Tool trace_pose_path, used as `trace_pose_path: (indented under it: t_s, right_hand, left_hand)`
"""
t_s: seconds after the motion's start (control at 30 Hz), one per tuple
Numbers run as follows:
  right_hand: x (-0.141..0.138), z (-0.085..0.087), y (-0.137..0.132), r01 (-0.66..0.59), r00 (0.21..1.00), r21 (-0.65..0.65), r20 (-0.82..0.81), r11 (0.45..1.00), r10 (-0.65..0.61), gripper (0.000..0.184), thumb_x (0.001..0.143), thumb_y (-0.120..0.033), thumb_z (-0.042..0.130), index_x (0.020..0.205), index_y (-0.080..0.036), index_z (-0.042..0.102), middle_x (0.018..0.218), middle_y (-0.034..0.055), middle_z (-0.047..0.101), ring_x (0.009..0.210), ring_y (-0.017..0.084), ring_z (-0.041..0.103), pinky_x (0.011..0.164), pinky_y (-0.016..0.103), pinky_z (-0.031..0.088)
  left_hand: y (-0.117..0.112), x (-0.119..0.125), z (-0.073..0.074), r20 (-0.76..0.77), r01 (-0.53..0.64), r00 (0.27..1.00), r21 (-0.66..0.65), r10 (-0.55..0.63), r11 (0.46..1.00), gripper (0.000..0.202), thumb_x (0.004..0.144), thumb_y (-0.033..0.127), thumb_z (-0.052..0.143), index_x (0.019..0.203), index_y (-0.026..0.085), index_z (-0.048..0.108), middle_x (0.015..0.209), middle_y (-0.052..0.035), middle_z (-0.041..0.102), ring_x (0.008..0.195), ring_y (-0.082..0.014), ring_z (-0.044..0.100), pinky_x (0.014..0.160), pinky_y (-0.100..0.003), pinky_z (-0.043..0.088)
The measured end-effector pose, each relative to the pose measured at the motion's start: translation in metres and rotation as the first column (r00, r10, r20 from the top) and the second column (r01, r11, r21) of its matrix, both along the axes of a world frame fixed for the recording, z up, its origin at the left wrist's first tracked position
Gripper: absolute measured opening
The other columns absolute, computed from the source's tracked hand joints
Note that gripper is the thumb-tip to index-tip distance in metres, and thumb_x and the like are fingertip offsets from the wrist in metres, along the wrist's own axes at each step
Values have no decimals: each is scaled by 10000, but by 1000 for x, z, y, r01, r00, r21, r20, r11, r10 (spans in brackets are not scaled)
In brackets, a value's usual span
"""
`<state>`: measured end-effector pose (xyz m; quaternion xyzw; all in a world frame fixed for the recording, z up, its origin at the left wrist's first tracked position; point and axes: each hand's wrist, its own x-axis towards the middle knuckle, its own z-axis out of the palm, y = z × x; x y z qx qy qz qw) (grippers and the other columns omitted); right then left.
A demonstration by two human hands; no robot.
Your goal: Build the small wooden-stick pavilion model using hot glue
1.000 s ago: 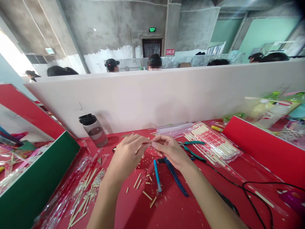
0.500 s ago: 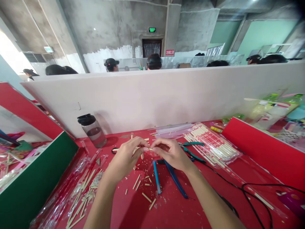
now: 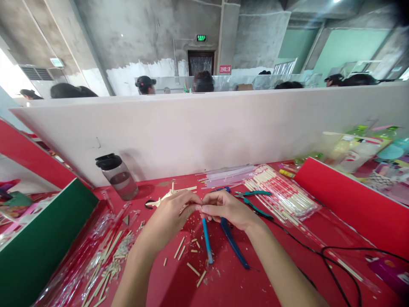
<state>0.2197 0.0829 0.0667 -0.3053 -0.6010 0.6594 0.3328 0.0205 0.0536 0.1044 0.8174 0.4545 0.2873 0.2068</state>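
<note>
My left hand (image 3: 177,211) and my right hand (image 3: 225,209) meet fingertip to fingertip above the red table. Both pinch at one spot. A short pale piece of wooden stick showed between them a moment before; now the fingers hide nearly all of it. Behind my left hand sits a small structure of pale sticks (image 3: 166,197), partly covered. Below the hands lie a slim blue pen-like tool (image 3: 207,241) and a blue-handled tool (image 3: 234,245), its head hidden by my right hand. Cut stick pieces (image 3: 193,268) and crumbs are scattered there.
Teal-handled pliers (image 3: 257,204) and bagged sticks (image 3: 287,192) lie right, with a black cable (image 3: 322,251). A water bottle (image 3: 118,177) stands back left. Loose sticks and plastic wrappers (image 3: 83,247) lie left. Green (image 3: 51,238) and red (image 3: 351,204) panels flank the table; a white partition (image 3: 191,136) backs it.
The view has shifted slightly, so the scene sits further left. My hands have drawn closer together, and the stick piece between the fingertips has become hidden. More of the stick structure shows behind my left hand.
</note>
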Motion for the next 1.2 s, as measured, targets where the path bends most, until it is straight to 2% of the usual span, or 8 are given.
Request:
trace_pose_path:
  t_s: [0.13, 0.33, 0.53, 0.7, 0.8, 0.93, 1.1, 1.2]
  right_hand:
    - [-1, -9, 5, 14, 995, -55, -102, 998, -20, 298, 746, -420, 777, 781, -140, 679, 694, 20, 661, 540, 78, 493, 444, 187, 314]
    - [-8, -14, 7, 151, 949, -158, -253, 976, -188, 312, 694, -416, 821, 754, -165, 645, 599, -54, 527, 468, 43, 406, 413, 169, 278]
    - [-12, -14, 8, 271, 927, -112, -239, 956, -290, 305, 706, -434, 800, 800, -160, 707, 633, -24, 573, 477, 52, 418, 403, 171, 301]
    - [-13, -14, 8, 329, 919, -70, -206, 942, -336, 273, 704, -409, 794, 797, -165, 715, 649, -18, 595, 476, 59, 423, 409, 184, 314]
    - [-13, -12, 7, 375, 913, -4, -173, 927, -370, 257, 712, -399, 784, 778, -167, 695, 620, -34, 558, 465, 63, 404, 410, 194, 303]
    - [-10, -8, 6, 385, 922, 108, -97, 917, -375, 240, 759, -404, 741, 792, -172, 691, 654, -21, 584, 493, 79, 429, 463, 215, 338]
    - [-1, -3, 6, 316, 945, 269, -2, 910, -328, 184, 808, -360, 700, 800, -177, 706, 737, 9, 645, 670, 134, 556, 635, 241, 434]
    - [6, 1, 6, 249, 958, 334, 50, 909, -281, 155, 827, -330, 682, 810, -180, 713, 761, 14, 661, 721, 150, 582, 673, 249, 446]
  left_hand:
    - [-1, 6, 0, 7, -83, 997, 31, 83, 996, 103, 932, 246, 542, 924, 240, 644, 867, 24, 696, 795, -142, 628, 732, -241, 445]
    - [-1, 16, -7, 53, -65, 997, 140, 58, 988, 190, 959, 242, 488, 1055, 248, 651, 937, -22, 676, 821, -160, 618, 770, -278, 467]
    - [3, 20, -17, 113, -138, 987, 261, 112, 955, 217, 966, 240, 485, 1030, 239, 693, 939, -45, 660, 819, -155, 614, 769, -272, 485]
    - [4, 17, -20, 47, -106, 994, 311, 96, 944, 259, 992, 247, 429, 1065, 238, 678, 970, -48, 659, 843, -151, 616, 763, -257, 478]
    - [4, 16, -19, 6, -135, 990, 329, 141, 934, 238, 993, 264, 431, 1012, 223, 664, 935, -42, 649, 823, -151, 610, 754, -260, 469]
    - [3, 17, -14, -54, -205, 972, 275, 228, 939, 184, 970, 290, 475, 926, 212, 635, 868, -19, 637, 717, -146, 593, 659, -261, 442]
    - [0, 20, -9, -35, -189, 981, 68, 191, 980, 185, 941, 312, 500, 884, 223, 651, 822, -12, 677, 708, -167, 606, 616, -264, 422]
    - [-2, 21, -7, 7, -170, 985, -35, 171, 985, 222, 936, 324, 486, 872, 225, 675, 755, -1, 678, 652, -157, 586, 590, -258, 404]
